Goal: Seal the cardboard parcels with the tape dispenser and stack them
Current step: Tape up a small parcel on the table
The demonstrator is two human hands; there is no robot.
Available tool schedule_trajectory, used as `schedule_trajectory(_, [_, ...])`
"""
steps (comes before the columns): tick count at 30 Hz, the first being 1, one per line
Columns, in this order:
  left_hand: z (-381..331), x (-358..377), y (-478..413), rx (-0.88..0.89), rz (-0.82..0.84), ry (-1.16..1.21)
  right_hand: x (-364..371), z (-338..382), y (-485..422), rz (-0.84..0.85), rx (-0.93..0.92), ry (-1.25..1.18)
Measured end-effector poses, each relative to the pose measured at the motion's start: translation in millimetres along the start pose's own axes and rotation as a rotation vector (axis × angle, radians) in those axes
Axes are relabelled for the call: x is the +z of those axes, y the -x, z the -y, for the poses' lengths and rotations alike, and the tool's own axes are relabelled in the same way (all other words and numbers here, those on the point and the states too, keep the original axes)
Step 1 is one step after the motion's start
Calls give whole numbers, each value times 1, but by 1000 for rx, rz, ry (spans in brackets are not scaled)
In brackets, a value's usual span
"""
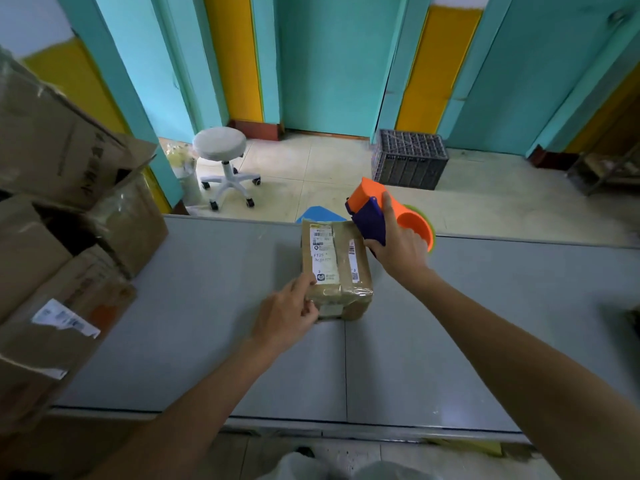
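Your tape dispenser (pixel 371 218): orange with purple handle
Your parcel (pixel 343 261): brown cardboard, white barcode labels
Your table (pixel 207 306): plain grey

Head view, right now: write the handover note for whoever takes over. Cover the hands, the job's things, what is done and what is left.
Left hand: holds the near left corner of the parcel, steadying it.
Right hand: grips the orange tape dispenser at the parcel's far right corner.
Parcel: lies flat on the grey table, labels up. Other cardboard boxes are piled at the table's left end.
Done: clear tape shows across the parcel's near end.
Left: whether the top seam is fully taped cannot be told, so check it, finish the sealing, then stack the parcel.
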State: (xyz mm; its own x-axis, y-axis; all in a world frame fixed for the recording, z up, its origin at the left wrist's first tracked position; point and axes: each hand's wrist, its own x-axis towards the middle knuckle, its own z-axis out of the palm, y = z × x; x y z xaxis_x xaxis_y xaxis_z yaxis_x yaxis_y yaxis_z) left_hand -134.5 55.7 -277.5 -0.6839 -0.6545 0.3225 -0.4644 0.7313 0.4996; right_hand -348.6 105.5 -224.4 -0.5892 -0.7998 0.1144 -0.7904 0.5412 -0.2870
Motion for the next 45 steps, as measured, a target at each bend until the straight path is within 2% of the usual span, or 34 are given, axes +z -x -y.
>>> schedule_trajectory(5, [-3,-12,-6,-119,288,225,7,-14,10,26,73,-203])
schedule_trajectory(8, [0,-17,-14,-200,322,334,9,-13,12,29,104,-306])
schedule_trajectory(12, [1,-9,-16,-161,222,231,12,-10,12,49,153,-367])
schedule_trajectory(16, [15,-9,-8,-94,406,50,13,-8,15,73,169,-480])
schedule_trajectory(20, [28,-21,-10,77,412,-44,0,-24,17,132,178,-583])
schedule_trajectory(23, [42,-38,-17,166,617,-157,-13,-47,20,209,155,-576])
schedule_trajectory(25, [42,-42,-23,115,732,-48,-19,-56,22,246,156,-571])
schedule_trajectory(28, [37,-41,-29,101,702,46,-20,-62,24,260,172,-601])
schedule_trajectory(32, [28,-35,-31,181,389,-50,-14,-65,32,267,183,-659])
schedule_trajectory(34, [21,-28,-28,192,335,-79,-15,-64,34,267,175,-669])
schedule_trajectory(40, [51,-46,-43,142,393,28,-51,-71,30,210,151,-730])
schedule_trajectory(45, [4,-70,-65,-36,500,-366,-77,-71,30,321,94,-651])
